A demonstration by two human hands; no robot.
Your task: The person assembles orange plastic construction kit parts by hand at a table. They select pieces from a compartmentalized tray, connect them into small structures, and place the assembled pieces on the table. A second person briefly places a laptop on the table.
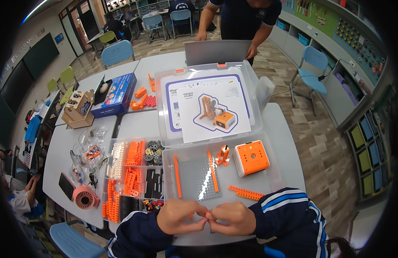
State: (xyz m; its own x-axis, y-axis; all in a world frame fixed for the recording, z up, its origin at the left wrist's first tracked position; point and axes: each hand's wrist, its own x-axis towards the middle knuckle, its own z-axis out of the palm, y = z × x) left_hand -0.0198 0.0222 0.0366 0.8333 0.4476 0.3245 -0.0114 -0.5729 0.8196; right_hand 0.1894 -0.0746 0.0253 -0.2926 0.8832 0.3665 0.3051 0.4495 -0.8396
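My left hand [180,216] and my right hand [233,218] meet at the near edge of a clear plastic case [272,172], pinching a small orange piece [207,213] between the fingertips of both. Just beyond them lies a grey studded baseplate [199,178] with an orange beam [177,176] along its left side and another orange beam [212,171] along its right. An orange and white cube block [250,158] and a small orange assembly [223,155] sit farther back in the case. A perforated orange strip [246,193] lies by my right sleeve.
The open case lid [164,103] holds an instruction sheet [214,109]. A compartment tray [134,176] of orange, white and black parts stands at left, with plastic bags [89,150], a phone [66,185] and a pink fan [85,198] beyond. Another person [242,19] stands behind a laptop [216,51].
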